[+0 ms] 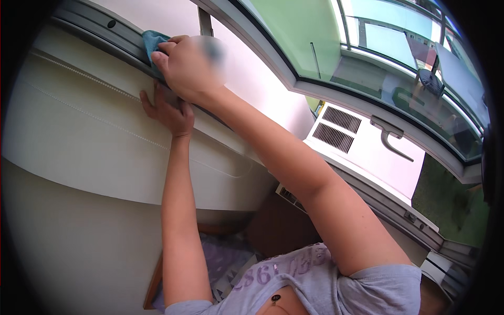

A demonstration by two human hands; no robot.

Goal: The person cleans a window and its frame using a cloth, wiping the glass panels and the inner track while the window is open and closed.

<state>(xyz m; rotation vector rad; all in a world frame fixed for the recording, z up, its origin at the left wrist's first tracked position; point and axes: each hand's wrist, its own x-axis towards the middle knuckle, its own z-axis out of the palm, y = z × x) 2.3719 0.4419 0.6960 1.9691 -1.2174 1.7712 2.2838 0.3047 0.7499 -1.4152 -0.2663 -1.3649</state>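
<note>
My right hand (193, 67) grips a blue cloth (154, 41) and presses it on the grey window frame (130, 47) at the upper left. Part of the cloth is hidden under the fingers, and a blurred patch covers the back of the hand. Just below it, my left hand (169, 112) rests with spread fingers against the lower edge of the frame, beside the beaded blind chain (90, 76); its fingertips are partly hidden. I see nothing in the left hand.
An open glazed window sash (293, 80) with a lever handle (395, 139) hangs at the right. Behind it is a balcony with a railing and furniture. A white vented unit (366, 153) stands outside below the sash. Patterned fabric (226, 260) lies low down, near my body.
</note>
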